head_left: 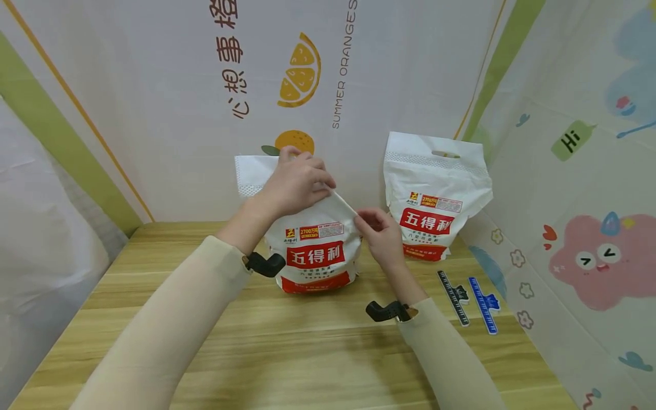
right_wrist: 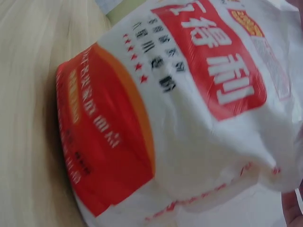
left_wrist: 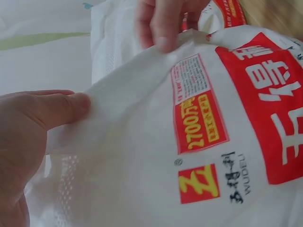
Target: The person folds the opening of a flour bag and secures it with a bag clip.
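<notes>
A white flour bag (head_left: 320, 228) with red printed panels stands upright on the wooden table. Its top right corner is folded over, making a slanted edge. My left hand (head_left: 299, 179) grips the top of the bag, with the thumb lying on the front of the fold in the left wrist view. Lower along that slanted edge, my right hand (head_left: 381, 236) pinches the corner between thumb and fingers. In the right wrist view the bag's lower front (right_wrist: 213, 127) fills most of the picture, and only a sliver of the hand shows at the right edge.
A second flour bag (head_left: 427, 193), with a handle slot in its top, stands behind at the right. In front of it lie a black clip (head_left: 453, 297) and a blue clip (head_left: 483, 304). Printed curtains (head_left: 179, 114) enclose the table (head_left: 246, 353) at the back and sides.
</notes>
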Demonstrator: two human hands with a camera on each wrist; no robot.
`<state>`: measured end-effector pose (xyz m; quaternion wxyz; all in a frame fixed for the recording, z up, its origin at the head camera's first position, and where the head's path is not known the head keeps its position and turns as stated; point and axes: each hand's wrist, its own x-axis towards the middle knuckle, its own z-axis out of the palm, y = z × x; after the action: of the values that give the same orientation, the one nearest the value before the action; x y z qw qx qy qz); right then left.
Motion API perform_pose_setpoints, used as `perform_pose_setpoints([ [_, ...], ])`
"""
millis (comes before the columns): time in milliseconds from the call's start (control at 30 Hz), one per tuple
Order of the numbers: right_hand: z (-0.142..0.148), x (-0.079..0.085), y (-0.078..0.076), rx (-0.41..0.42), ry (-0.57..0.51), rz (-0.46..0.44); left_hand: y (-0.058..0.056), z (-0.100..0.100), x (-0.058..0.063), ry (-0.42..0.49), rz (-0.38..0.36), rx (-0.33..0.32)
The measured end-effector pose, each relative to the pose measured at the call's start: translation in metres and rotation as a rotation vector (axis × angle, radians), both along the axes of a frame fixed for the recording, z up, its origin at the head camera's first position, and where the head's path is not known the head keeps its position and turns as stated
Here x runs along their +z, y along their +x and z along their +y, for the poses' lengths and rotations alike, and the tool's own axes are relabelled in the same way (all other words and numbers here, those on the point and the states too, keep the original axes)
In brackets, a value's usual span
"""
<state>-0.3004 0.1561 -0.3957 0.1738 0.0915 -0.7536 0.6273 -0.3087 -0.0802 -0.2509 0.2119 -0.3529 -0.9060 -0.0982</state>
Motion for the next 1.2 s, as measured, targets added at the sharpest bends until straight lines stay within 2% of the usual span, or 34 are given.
perform_pose_setpoints([
  [367,0.011,-0.013,-0.001,-0.015,0.018,-0.048,0.000,-0.005,0.001,0.038,0.037,0.006],
  [467,0.012,-0.013,-0.001,-0.005,0.019,-0.039,-0.001,-0.006,0.003,0.027,0.006,0.007],
  [600,0.014,-0.015,-0.001,0.007,0.017,-0.048,-0.002,-0.011,0.009,0.007,-0.068,0.048],
  [733,0.017,-0.019,-0.001,0.010,0.019,-0.078,-0.002,-0.017,0.013,0.009,-0.108,0.083],
  [867,0.017,-0.022,-0.001,0.009,0.008,-0.087,-0.003,-0.017,0.013,0.020,-0.100,0.074],
  [1100,0.015,-0.022,0.002,-0.014,0.029,-0.083,-0.004,-0.016,0.008,0.032,-0.037,0.062],
  [1200,0.016,-0.023,0.002,-0.016,0.030,-0.077,-0.003,-0.017,0.011,0.039,-0.068,0.057],
])
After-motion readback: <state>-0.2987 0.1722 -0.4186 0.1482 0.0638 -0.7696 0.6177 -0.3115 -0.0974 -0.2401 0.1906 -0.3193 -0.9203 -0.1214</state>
